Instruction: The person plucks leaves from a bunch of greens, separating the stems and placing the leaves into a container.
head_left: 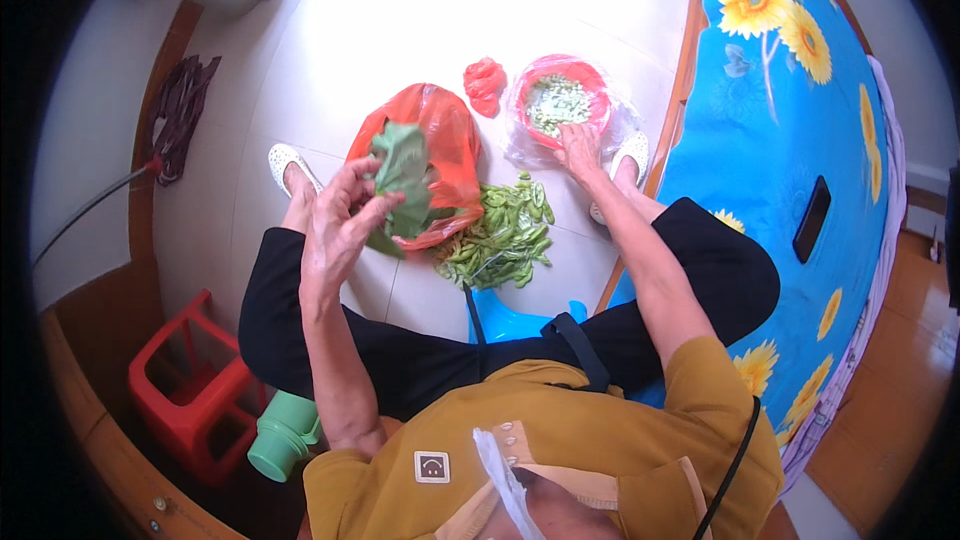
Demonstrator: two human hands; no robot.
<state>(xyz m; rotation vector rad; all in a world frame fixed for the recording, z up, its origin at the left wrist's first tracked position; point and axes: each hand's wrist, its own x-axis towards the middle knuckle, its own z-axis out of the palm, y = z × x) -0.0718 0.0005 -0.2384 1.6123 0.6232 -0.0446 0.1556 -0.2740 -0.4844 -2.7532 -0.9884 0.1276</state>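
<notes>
My left hand (pixel 345 210) is closed on a large green leaf (pixel 403 162), raised above an open red plastic bag (pixel 450 125). The thumb and fingers pinch the leaf, and its lower part is blurred. At the near edge of a pink bowl (pixel 597 82) lined with clear plastic is my right hand (pixel 578 148). Its fingers reach over the rim toward the pale green shelled beans (pixel 556 105) inside; I see nothing held in them. A heap of green bean pods (pixel 505 235) lies on the floor beside the red bag, between my feet.
A crumpled red bag (pixel 485 86) sits left of the bowl. A blue stool (pixel 520 318) is at the near side of the pods. To the left are a red stool (pixel 195 390) and a green flask (pixel 283 437). A dark phone (pixel 812 220) lies on the blue flowered bedcover (pixel 745 140).
</notes>
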